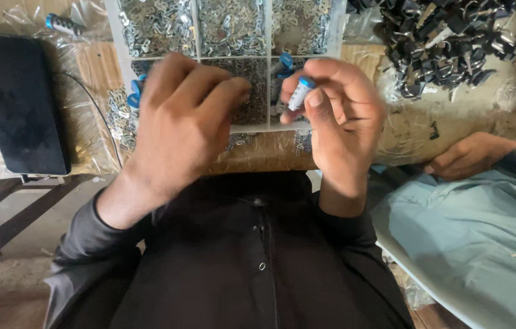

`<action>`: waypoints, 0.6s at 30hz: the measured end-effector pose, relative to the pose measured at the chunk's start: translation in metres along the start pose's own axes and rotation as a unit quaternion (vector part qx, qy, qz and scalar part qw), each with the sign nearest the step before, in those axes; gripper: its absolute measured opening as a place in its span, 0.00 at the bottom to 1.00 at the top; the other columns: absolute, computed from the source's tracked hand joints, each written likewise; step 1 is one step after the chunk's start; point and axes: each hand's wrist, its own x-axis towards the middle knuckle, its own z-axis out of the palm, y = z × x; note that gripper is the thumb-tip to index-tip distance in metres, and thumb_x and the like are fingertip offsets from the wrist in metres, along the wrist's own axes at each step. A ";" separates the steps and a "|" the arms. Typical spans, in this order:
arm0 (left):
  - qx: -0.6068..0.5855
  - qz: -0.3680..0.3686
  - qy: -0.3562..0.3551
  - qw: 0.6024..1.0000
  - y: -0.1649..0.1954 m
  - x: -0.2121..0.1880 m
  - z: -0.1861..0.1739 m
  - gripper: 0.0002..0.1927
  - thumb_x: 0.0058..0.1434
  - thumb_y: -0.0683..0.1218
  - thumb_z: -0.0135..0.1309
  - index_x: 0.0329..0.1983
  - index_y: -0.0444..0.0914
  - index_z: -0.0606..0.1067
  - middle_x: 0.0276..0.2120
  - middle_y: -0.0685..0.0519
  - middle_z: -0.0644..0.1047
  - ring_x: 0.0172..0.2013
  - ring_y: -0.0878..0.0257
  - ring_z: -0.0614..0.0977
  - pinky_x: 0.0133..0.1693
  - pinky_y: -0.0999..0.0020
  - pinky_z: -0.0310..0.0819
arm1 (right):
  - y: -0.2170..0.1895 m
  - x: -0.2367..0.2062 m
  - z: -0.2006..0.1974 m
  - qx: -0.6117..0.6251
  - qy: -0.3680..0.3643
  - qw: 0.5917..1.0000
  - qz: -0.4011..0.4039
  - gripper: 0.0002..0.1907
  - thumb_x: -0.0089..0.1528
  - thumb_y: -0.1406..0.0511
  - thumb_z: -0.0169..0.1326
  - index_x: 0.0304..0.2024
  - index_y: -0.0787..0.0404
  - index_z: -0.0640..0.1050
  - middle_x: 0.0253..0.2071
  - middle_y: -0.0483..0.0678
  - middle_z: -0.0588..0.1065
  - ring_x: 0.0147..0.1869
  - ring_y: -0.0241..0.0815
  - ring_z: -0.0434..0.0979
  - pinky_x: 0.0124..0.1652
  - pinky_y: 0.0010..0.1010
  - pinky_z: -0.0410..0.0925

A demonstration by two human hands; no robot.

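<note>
Two hands working over a divided tray of small metal parts

The left hand (182, 119), fingers curled and blurred, is hovering above the white compartmented plastic tray (196, 29) near the wooden bench's front edge; whether it is gripping anything cannot be told. Just right of it, the right hand (340, 119) is pinching a small white cylinder with a blue cap (300, 92), tilted with the cap up-right.

Right hand (340, 119) pinches white tube (299, 93) with blue cap just below tray (231, 36); left hand (182, 119), blurred, beside it; black clips (446, 42) right of tray.
</note>
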 end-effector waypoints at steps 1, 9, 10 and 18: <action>-0.043 -0.002 0.006 0.999 0.002 0.002 -0.003 0.13 0.57 0.33 0.59 0.45 0.34 0.80 0.41 0.50 0.79 0.44 0.52 0.76 0.47 0.59 0.72 | 0.001 -0.001 0.002 -0.001 0.007 1.000 0.008 0.13 0.75 0.68 0.57 0.59 0.68 0.73 0.49 0.56 0.79 0.47 0.40 0.79 0.46 0.29 0.78; -0.120 -0.053 0.063 0.989 0.009 0.005 -0.008 0.10 0.65 0.38 0.67 0.47 0.37 0.79 0.43 0.51 0.77 0.43 0.52 0.76 0.45 0.60 0.72 | 0.002 -0.003 0.011 -0.026 -0.017 0.999 -0.028 0.19 0.66 0.77 0.62 0.58 0.67 0.71 0.57 0.51 0.71 0.53 0.39 0.77 0.50 0.27 0.76; -0.133 -0.061 0.062 0.987 0.009 0.004 -0.007 0.10 0.66 0.38 0.67 0.47 0.37 0.79 0.44 0.51 0.77 0.44 0.52 0.76 0.45 0.60 0.72 | 0.003 -0.004 0.012 -0.022 -0.025 0.999 -0.035 0.20 0.66 0.79 0.63 0.58 0.67 0.71 0.57 0.51 0.71 0.52 0.38 0.76 0.50 0.27 0.77; -0.124 -0.037 0.068 0.989 0.005 0.014 -0.007 0.10 0.64 0.38 0.69 0.46 0.36 0.80 0.42 0.51 0.78 0.43 0.52 0.76 0.44 0.60 0.73 | 0.008 -0.011 0.013 -0.053 -0.016 0.998 -0.044 0.20 0.67 0.81 0.64 0.58 0.67 0.73 0.61 0.54 0.71 0.54 0.39 0.77 0.53 0.29 0.79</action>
